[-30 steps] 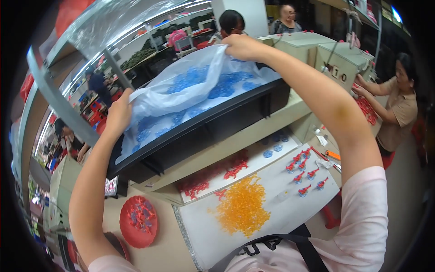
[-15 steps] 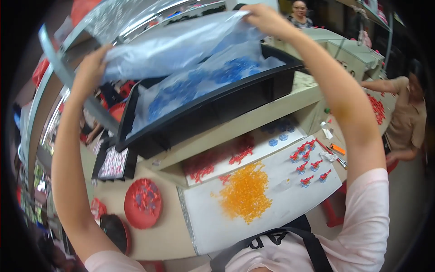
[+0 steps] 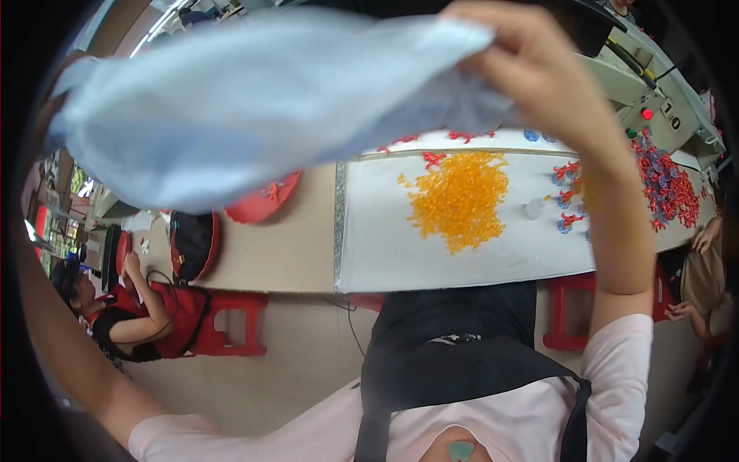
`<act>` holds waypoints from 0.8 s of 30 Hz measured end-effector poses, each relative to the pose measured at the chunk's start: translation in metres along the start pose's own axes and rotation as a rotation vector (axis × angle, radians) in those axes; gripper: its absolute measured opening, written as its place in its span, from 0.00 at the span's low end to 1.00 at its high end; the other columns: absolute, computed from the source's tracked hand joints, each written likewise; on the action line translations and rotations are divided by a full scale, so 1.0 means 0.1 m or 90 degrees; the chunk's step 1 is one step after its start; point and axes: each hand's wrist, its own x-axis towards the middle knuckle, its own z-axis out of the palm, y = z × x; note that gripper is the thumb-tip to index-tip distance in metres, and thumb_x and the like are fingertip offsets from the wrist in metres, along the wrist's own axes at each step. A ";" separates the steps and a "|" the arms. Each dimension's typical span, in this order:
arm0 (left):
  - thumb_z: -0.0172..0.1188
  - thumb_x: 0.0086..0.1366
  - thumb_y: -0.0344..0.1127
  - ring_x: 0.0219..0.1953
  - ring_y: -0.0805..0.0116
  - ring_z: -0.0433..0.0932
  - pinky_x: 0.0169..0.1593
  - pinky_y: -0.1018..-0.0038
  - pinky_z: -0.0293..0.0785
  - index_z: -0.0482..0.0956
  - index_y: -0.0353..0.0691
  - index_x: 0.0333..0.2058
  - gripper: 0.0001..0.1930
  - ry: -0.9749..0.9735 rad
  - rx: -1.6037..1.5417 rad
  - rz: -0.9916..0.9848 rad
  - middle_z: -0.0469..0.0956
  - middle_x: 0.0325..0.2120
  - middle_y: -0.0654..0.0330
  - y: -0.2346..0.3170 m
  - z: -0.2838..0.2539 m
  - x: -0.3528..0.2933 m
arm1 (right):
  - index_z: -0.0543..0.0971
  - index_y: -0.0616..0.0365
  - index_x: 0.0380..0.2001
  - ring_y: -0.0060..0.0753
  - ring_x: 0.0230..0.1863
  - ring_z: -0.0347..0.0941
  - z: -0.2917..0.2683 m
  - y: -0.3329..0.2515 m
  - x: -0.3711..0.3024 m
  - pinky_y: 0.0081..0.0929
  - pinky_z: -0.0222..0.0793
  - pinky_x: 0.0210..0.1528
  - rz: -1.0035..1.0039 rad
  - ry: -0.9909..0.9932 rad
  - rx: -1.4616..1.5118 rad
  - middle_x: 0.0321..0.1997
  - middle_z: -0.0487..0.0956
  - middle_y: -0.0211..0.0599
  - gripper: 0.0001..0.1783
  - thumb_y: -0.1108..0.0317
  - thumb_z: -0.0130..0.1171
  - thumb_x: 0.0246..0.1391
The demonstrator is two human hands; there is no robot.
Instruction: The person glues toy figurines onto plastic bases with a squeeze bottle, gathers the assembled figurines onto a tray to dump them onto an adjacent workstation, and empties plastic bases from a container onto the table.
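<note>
I hold a clear bluish plastic bag (image 3: 254, 108) stretched out high in front of the camera. My right hand (image 3: 531, 61) grips its right end with closed fingers. My left hand (image 3: 48, 127) sits at the bag's left end, mostly hidden behind the plastic and the picture's dark rim. Below the bag lies a white board (image 3: 431, 246) with a heap of orange plastic pieces (image 3: 459, 196) on it. Small red and blue pieces (image 3: 568, 175) lie to the right of the heap, partly behind my right forearm.
A red round tray (image 3: 265, 202) and a dark round tray (image 3: 192, 242) sit on the tan table. More red and blue pieces (image 3: 670, 185) pile up at the right near a machine (image 3: 654, 85). A seated person (image 3: 127, 308) and red stools (image 3: 231, 323) are at the left.
The bag has come up off the black crate and now covers the top of the view. The camera has tilted down, so the crate is out of sight and the floor shows.
</note>
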 end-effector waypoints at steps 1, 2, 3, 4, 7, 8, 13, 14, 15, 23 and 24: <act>0.44 0.53 0.25 0.37 0.62 0.75 0.44 0.70 0.70 0.71 0.31 0.38 0.13 -0.026 -0.025 -0.007 0.74 0.35 0.52 -0.09 0.06 -0.23 | 0.73 0.64 0.31 0.13 0.26 0.64 0.24 -0.07 -0.11 0.12 0.61 0.29 -0.001 -0.098 0.106 0.23 0.71 0.25 0.08 0.74 0.46 0.48; 0.43 0.51 0.21 0.37 0.60 0.76 0.45 0.69 0.71 0.71 0.31 0.36 0.13 -0.051 -0.053 -0.001 0.74 0.36 0.52 -0.09 0.13 -0.35 | 0.73 0.63 0.30 0.12 0.27 0.64 0.53 0.02 -0.27 0.12 0.60 0.30 0.059 -0.096 0.162 0.25 0.71 0.24 0.08 0.72 0.46 0.50; 0.43 0.49 0.20 0.31 0.65 0.76 0.39 0.75 0.71 0.72 0.31 0.32 0.12 -0.041 0.034 0.007 0.75 0.30 0.55 0.29 0.31 -0.44 | 0.73 0.62 0.30 0.13 0.29 0.64 0.81 0.14 -0.42 0.14 0.61 0.31 0.141 -0.109 0.233 0.26 0.71 0.24 0.08 0.70 0.47 0.51; 0.43 0.45 0.18 0.27 0.65 0.75 0.34 0.76 0.69 0.71 0.32 0.31 0.13 -0.141 0.059 0.069 0.75 0.25 0.55 0.52 0.66 -0.28 | 0.73 0.61 0.31 0.16 0.30 0.65 1.12 0.32 -0.61 0.15 0.62 0.32 0.222 -0.067 0.278 0.27 0.72 0.25 0.08 0.69 0.47 0.51; 0.47 0.42 0.20 0.29 0.53 0.74 0.34 0.67 0.69 0.74 0.39 0.31 0.15 -0.099 0.213 0.048 0.74 0.24 0.49 0.86 1.25 -0.35 | 0.73 0.60 0.33 0.19 0.32 0.67 1.99 0.80 -1.04 0.21 0.63 0.37 0.366 -0.040 0.376 0.29 0.73 0.29 0.08 0.70 0.47 0.51; 0.48 0.43 0.22 0.29 0.53 0.74 0.33 0.66 0.69 0.75 0.41 0.31 0.14 -0.137 0.243 0.098 0.74 0.24 0.52 0.94 1.42 -0.31 | 0.73 0.60 0.33 0.19 0.32 0.67 2.27 0.99 -1.13 0.21 0.63 0.37 0.361 -0.030 0.375 0.29 0.73 0.29 0.08 0.70 0.47 0.51; 0.48 0.49 0.28 0.28 0.58 0.75 0.32 0.65 0.70 0.73 0.43 0.34 0.11 -0.142 0.268 0.151 0.75 0.24 0.55 0.86 1.92 -0.29 | 0.73 0.64 0.34 0.39 0.47 0.66 2.88 1.21 -1.19 0.27 0.63 0.43 0.307 0.288 0.277 0.49 0.67 0.46 0.12 0.75 0.47 0.42; 0.49 0.48 0.27 0.27 0.58 0.75 0.31 0.65 0.70 0.73 0.43 0.33 0.11 -0.141 0.274 0.153 0.75 0.24 0.55 0.86 1.96 -0.25 | 0.73 0.64 0.34 0.39 0.47 0.66 2.88 1.26 -1.21 0.27 0.63 0.43 0.309 0.287 0.276 0.49 0.67 0.46 0.12 0.75 0.47 0.42; 0.50 0.47 0.27 0.26 0.58 0.75 0.29 0.65 0.70 0.74 0.43 0.31 0.10 -0.097 0.264 0.179 0.74 0.23 0.55 0.85 1.97 -0.19 | 0.72 0.64 0.34 0.44 0.51 0.62 2.86 1.34 -1.23 0.31 0.59 0.48 0.267 0.275 0.110 0.51 0.66 0.47 0.13 0.77 0.47 0.41; 0.51 0.46 0.24 0.31 0.58 0.75 0.35 0.67 0.71 0.77 0.44 0.35 0.15 -0.168 0.248 0.273 0.76 0.27 0.56 1.00 1.98 0.40 | 0.66 0.61 0.44 0.47 0.55 0.56 2.46 1.44 -1.30 0.34 0.48 0.58 0.250 0.247 0.026 0.51 0.64 0.48 0.22 0.76 0.45 0.40; 0.50 0.45 0.23 0.32 0.57 0.75 0.36 0.66 0.70 0.77 0.43 0.35 0.16 -0.188 0.218 0.274 0.76 0.28 0.56 1.00 1.98 0.43 | 0.66 0.61 0.44 0.47 0.55 0.56 2.46 1.40 -1.29 0.34 0.48 0.58 0.243 0.239 0.029 0.51 0.64 0.48 0.22 0.76 0.45 0.40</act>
